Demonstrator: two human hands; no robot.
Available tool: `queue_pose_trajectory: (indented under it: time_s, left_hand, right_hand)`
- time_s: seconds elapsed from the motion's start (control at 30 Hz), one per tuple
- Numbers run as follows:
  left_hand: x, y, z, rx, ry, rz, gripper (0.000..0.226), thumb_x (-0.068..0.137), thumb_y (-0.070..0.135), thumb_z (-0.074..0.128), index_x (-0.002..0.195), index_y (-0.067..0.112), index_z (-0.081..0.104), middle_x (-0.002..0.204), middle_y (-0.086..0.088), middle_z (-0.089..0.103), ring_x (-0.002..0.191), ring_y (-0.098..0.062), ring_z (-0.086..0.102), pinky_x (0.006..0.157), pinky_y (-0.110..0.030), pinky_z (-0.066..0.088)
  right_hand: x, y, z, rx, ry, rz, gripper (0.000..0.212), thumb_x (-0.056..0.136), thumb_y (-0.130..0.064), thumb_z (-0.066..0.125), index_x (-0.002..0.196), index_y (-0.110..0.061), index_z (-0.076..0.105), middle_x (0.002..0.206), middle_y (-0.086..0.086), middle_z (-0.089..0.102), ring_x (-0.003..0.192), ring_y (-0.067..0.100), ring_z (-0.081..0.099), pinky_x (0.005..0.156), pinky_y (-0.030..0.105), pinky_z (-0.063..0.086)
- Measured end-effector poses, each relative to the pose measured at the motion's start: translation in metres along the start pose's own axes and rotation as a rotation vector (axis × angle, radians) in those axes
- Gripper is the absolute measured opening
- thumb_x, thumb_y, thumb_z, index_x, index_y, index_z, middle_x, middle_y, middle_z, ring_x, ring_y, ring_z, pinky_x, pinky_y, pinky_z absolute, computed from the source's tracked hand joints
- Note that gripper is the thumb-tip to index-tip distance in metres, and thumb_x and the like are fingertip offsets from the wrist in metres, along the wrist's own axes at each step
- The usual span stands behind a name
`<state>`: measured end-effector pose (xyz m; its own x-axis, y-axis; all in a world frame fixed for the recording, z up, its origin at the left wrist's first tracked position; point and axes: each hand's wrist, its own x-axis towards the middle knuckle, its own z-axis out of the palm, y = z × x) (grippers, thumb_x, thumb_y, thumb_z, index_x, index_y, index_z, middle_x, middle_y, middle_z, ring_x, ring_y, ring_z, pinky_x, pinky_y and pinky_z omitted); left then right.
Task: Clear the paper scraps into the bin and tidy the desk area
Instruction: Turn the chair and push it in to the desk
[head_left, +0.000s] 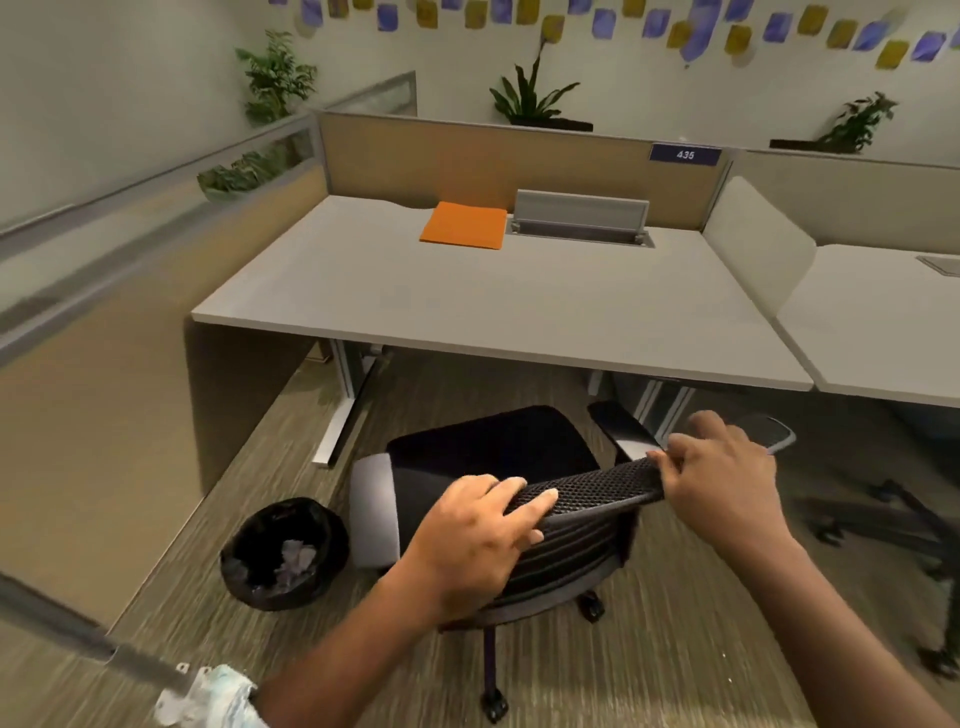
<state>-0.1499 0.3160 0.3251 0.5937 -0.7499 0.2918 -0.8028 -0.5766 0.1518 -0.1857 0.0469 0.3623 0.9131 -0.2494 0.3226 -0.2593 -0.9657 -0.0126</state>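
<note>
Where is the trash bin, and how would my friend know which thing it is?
Start at the big grey desk, then look down at the carpet on its left side. Beside the black chair's grey armrest stands the bin: round, black-bagged, with crumpled paper inside.

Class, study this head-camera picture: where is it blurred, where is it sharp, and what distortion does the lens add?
Head view: the carpet and the rail at lower left are streaked with motion blur; the desk and orange folder are fairly sharp; the wide lens bows the partition at left; both hands, left hand and right hand, on the chair back, are only slightly soft.
</note>
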Motion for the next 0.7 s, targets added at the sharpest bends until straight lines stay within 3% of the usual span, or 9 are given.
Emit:
queue_pose_trajectory:
  time_s: [0.1,0.2,0.3,0.43,0.7]
  left_hand:
    - [0.006,-0.037,-0.008,-0.049,0.075,-0.077,0.051,0.096,0.058,0.022,0.129,0.031,0.051,0.115,0.009,0.067,0.096,-0.01,0.062,0.076,-0.029,0.051]
    - [0.01,-0.067,-0.012,-0.056,0.15,-0.176,0.056,0.095,0.058,0.024,0.117,0.026,0.063,0.103,0.011,0.072,0.089,-0.008,0.065,0.073,-0.028,0.052]
    - [0.011,-0.097,-0.016,-0.064,0.172,-0.259,0.06,0.091,0.064,0.024,0.109,0.026,0.068,0.098,0.011,0.074,0.089,-0.009,0.066,0.076,-0.029,0.051]
    - [0.015,-0.135,-0.022,-0.046,0.138,-0.29,0.067,0.087,0.07,0.017,0.109,0.03,0.067,0.097,0.013,0.073,0.09,-0.007,0.063,0.078,-0.028,0.049]
    - [0.031,-0.201,-0.025,-0.035,0.168,-0.248,0.059,0.088,0.067,0.024,0.102,0.031,0.07,0.087,0.012,0.073,0.081,-0.008,0.062,0.07,-0.028,0.048]
  right_hand:
    - [0.017,-0.01,0.017,0.417,-0.112,-0.012,0.027,0.093,-0.027,0.057,0.067,-0.026,0.049,0.065,-0.01,0.055,0.061,0.007,0.052,0.055,0.026,0.04]
    - [0.026,-0.016,0.027,0.564,-0.12,0.041,0.015,0.092,-0.032,0.056,0.077,-0.032,0.053,0.066,-0.011,0.06,0.06,0.004,0.056,0.051,0.023,0.04]
    - [0.034,-0.033,0.034,0.509,-0.107,-0.006,0.014,0.093,-0.047,0.045,0.092,-0.04,0.058,0.083,-0.015,0.068,0.073,0.0,0.06,0.067,0.027,0.05]
    - [0.04,-0.055,0.044,0.265,-0.067,-0.114,0.059,0.095,-0.063,0.016,0.122,-0.035,0.06,0.119,-0.015,0.066,0.114,0.008,0.056,0.1,0.038,0.041]
    - [0.066,-0.087,0.047,0.169,-0.287,-0.158,0.079,0.077,-0.085,0.013,0.141,-0.043,0.032,0.144,-0.014,0.044,0.135,0.011,0.033,0.113,0.041,0.018]
